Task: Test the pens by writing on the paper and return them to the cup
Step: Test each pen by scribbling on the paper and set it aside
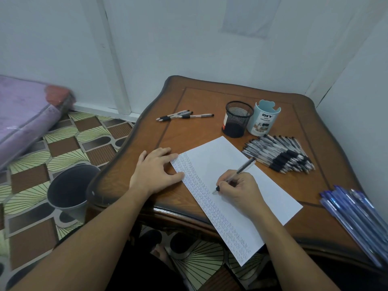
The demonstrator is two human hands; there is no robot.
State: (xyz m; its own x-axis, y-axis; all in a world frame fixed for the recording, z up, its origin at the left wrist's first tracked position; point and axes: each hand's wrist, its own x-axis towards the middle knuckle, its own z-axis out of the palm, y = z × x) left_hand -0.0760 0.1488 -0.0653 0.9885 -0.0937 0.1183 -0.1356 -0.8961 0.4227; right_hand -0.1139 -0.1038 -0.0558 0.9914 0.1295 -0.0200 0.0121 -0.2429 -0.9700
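Currently the right hand (239, 192) pinches a pen (244, 167), its tip down on the paper (220, 152) beside the rows of test marks. The left hand (155, 171) lies flat, fingers straight, pinning the sheet's edge. The sheet overhangs the desk's (210, 95) near edge (by a fair stretch), so easing that pressure could let it slide. The mesh cup (238, 119) stands beyond the paper, and a tested pen might stray into the pile of pens (279, 154) near it.

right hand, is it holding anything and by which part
The right hand pinches a pen low on its barrel, just above the black grip near the tip; the upper barrel sticks out free.
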